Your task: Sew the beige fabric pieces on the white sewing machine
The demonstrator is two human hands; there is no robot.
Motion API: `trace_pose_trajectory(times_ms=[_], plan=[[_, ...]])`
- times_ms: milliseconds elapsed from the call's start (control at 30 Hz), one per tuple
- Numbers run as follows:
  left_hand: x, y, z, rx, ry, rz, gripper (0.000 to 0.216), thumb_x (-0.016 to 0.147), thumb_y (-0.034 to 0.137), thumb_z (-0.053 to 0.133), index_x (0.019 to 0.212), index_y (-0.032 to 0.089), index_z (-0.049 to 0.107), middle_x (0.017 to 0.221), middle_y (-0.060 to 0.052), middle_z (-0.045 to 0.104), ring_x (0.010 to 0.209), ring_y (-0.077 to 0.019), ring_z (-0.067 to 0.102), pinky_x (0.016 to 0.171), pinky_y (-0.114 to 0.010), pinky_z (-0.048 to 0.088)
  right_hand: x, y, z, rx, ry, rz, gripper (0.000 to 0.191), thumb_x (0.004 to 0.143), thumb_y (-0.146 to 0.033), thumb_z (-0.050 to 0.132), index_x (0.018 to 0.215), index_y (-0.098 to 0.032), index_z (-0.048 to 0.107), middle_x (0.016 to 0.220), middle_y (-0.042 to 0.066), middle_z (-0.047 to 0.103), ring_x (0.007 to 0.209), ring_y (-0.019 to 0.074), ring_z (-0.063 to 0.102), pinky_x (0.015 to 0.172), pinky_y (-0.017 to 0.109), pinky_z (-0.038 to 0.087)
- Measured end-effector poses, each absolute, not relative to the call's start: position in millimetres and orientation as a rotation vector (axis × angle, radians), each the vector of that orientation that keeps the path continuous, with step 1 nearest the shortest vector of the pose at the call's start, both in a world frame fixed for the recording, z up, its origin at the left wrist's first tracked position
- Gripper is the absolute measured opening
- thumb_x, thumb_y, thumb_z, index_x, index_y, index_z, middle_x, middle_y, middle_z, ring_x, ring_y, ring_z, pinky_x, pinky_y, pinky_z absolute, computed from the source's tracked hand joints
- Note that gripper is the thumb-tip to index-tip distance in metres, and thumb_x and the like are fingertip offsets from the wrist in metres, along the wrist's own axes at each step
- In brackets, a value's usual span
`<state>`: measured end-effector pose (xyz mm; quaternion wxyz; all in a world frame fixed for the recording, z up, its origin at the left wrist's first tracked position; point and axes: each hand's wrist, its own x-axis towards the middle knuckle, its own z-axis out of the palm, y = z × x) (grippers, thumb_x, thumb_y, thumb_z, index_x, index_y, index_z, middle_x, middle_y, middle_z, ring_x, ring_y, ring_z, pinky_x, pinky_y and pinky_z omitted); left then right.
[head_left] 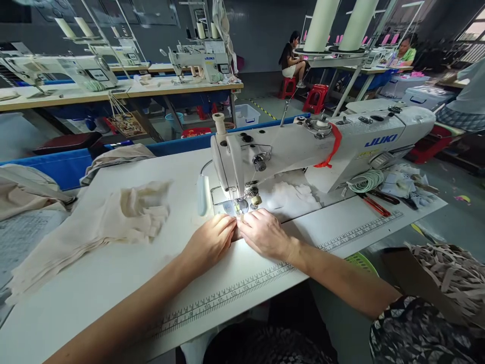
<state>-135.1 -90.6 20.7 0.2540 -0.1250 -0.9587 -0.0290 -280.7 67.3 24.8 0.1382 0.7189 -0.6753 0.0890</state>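
Both of my hands meet just in front of the needle and presser foot of a white sewing machine. My left hand is closed, thumb and fingertips pressed together at the foot's left side. Close against it, my right hand is closed too, its fingertips pinched at the right of the foot. What they pinch is mostly covered by the fingers and too small to name. To the left, a loose stack of cream cloth pieces lies on the white table.
Pale scraps lie under the machine arm. Red-handled snips and a coiled green cord sit at the right. A printed ruler runs along the front edge. A box of fabric strips stands lower right. Co-workers sit behind.
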Motion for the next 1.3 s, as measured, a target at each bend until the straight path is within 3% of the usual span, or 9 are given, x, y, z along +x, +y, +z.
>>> trace_pose_trajectory(times_ms=[200,467,767,967,1100,1300], plan=[[-129,-88,13,-0.319,-2.629,-0.076,0.032,0.103,0.012,0.039,0.122,0.007,0.064,0.114,-0.017,0.07,0.108,-0.0286,0.064,0.091,-0.042,0.061,-281,68,28,2.08,-1.968,0.27,0.023,0.099,-0.017,0.044,0.104,-0.011,0.067,0.092,0.009,0.062,0.083,0.0245,0.051,0.076,0.039,0.037],[-146,-82,14,-0.189,-2.645,0.187,0.037,0.102,0.014,0.036,0.113,-0.001,0.067,0.106,-0.023,0.067,0.096,-0.0306,0.063,0.087,-0.04,0.057,-307,65,25,1.835,-2.035,0.427,0.026,0.1,-0.013,0.043,0.097,-0.017,0.068,0.085,0.007,0.064,0.078,0.0234,0.054,0.078,0.04,0.036],[-156,-82,14,-0.141,-2.596,0.404,0.041,0.105,0.017,0.03,0.104,0.006,0.069,0.102,-0.017,0.068,0.092,-0.0265,0.059,0.084,-0.035,0.055,-316,70,24,1.8,-1.944,0.439,0.026,0.098,-0.009,0.046,0.081,-0.017,0.063,0.077,0.003,0.06,0.073,0.0193,0.052,0.077,0.035,0.034],[-157,-81,13,-0.145,-2.559,0.466,0.041,0.104,0.017,0.029,0.106,0.005,0.069,0.102,-0.017,0.068,0.093,-0.0263,0.06,0.085,-0.035,0.055,-318,70,21,1.8,-1.965,0.513,0.023,0.099,-0.012,0.047,0.089,-0.017,0.067,0.08,0.005,0.063,0.074,0.0196,0.053,0.078,0.035,0.034],[-155,-82,9,-0.134,-2.618,0.373,0.04,0.104,0.018,0.03,0.113,0.005,0.067,0.112,-0.02,0.068,0.099,-0.0279,0.062,0.088,-0.037,0.056,-324,61,24,1.756,-2.144,0.702,0.02,0.101,-0.018,0.051,0.088,-0.016,0.067,0.08,0.005,0.067,0.072,0.0177,0.056,0.072,0.031,0.034],[-155,-84,6,-0.107,-2.64,0.386,0.043,0.104,0.018,0.029,0.112,0.002,0.069,0.112,-0.02,0.069,0.093,-0.0273,0.061,0.088,-0.036,0.055,-337,43,34,1.692,-2.437,0.818,0.024,0.101,-0.023,0.054,0.078,-0.019,0.062,0.074,0.004,0.069,0.062,0.0153,0.052,0.061,0.028,0.028]])
